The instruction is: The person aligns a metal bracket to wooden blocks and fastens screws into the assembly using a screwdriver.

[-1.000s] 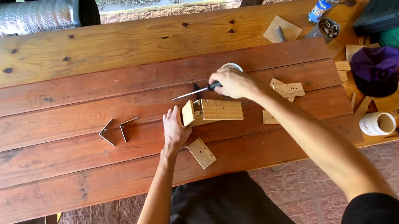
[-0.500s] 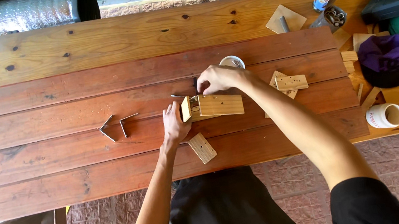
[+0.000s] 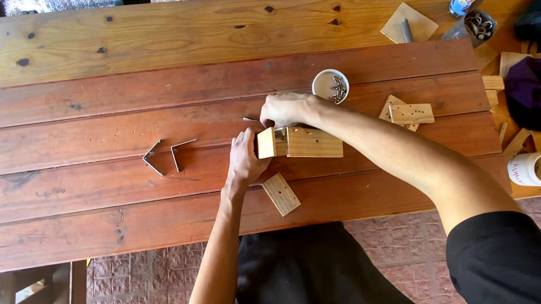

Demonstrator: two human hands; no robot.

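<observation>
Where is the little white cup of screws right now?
In the head view, the white cup stands on the red plank table, right of centre, just beyond the right hand and the wood block.

My one camera, worn on the head, looks almost straight down at the table [image 3: 137, 130] from fairly high, near edge at bottom; far corners seem cropped.

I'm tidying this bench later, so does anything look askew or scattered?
Yes. Small wood offcuts lie jumbled at the table's right end, and one drilled wood piece sits crooked near the front edge. Two metal brackets lie loose. Nothing looks spilled.
</observation>
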